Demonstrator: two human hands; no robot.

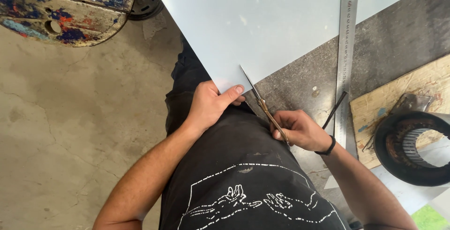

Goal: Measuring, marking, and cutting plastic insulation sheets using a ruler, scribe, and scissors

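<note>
A large pale blue-grey sheet (262, 19) lies over the dark workbench (398, 42) and hangs past its near edge. My left hand (211, 104) pinches the sheet's near corner, thumb on top. In my right hand (300, 129) is a pair of scissors (260, 101) with brownish handles. Its blades point up and left, and their tips sit at the sheet's lower edge, just right of my left thumb. A black band circles my right wrist.
A long steel ruler (346, 56) lies across the sheet and bench, a thin black rod (334, 110) beside it. A wooden board (403, 94) carries a round dark motor stator (412, 148) at right. A paint-spattered wooden spool (65, 5) stands on the concrete floor (70, 117).
</note>
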